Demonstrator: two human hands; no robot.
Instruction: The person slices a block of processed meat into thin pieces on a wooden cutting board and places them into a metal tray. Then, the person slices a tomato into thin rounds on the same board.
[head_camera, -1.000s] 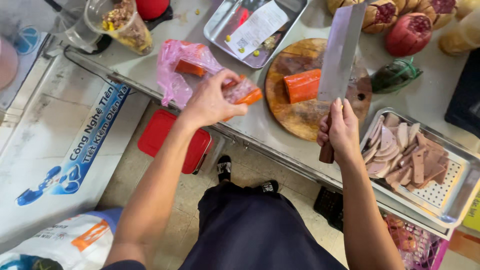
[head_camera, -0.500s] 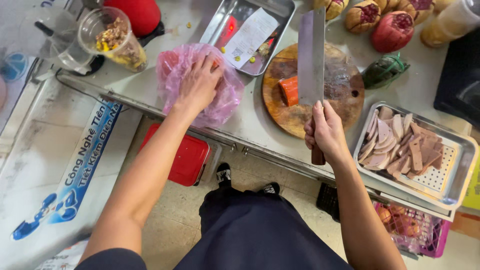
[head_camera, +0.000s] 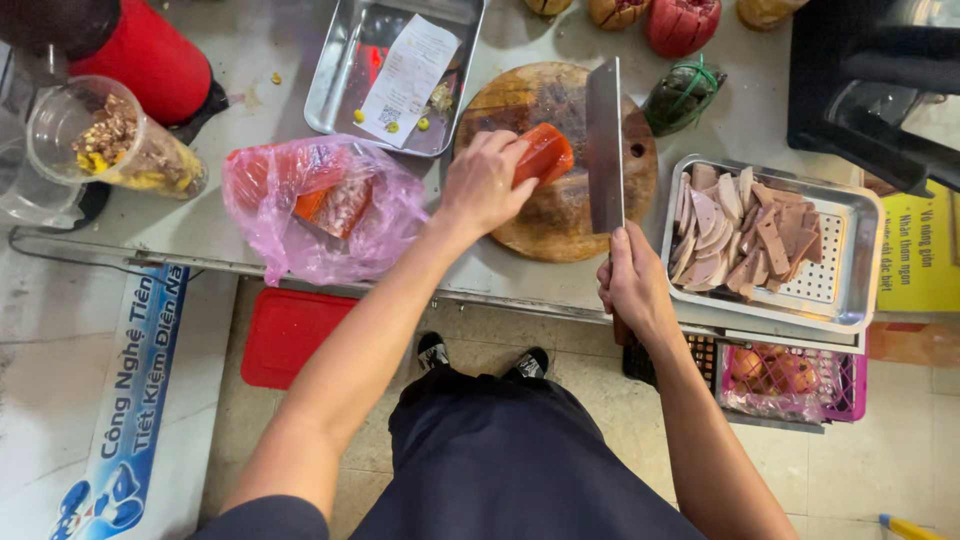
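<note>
From the head view, your left hand (head_camera: 487, 187) lies closed over the near end of the orange-red sausage log (head_camera: 543, 153), pinning it on the round wooden cutting board (head_camera: 560, 220); the log points toward two o'clock from your fingers. Your right hand (head_camera: 633, 283) is wrapped tight around the handle of the cleaver (head_camera: 604, 145), whose blade stands edge-down just beside the log, at its three o'clock side. I judge the slicing of this log not yet begun: it looks whole, with no cut pieces on the board. At three o'clock from the board, the metal tray (head_camera: 850, 300) already carries a heap of pale sliced meat (head_camera: 735, 235). At nine o'clock, the pink plastic bag (head_camera: 390, 215) holds more wrapped pieces.
</note>
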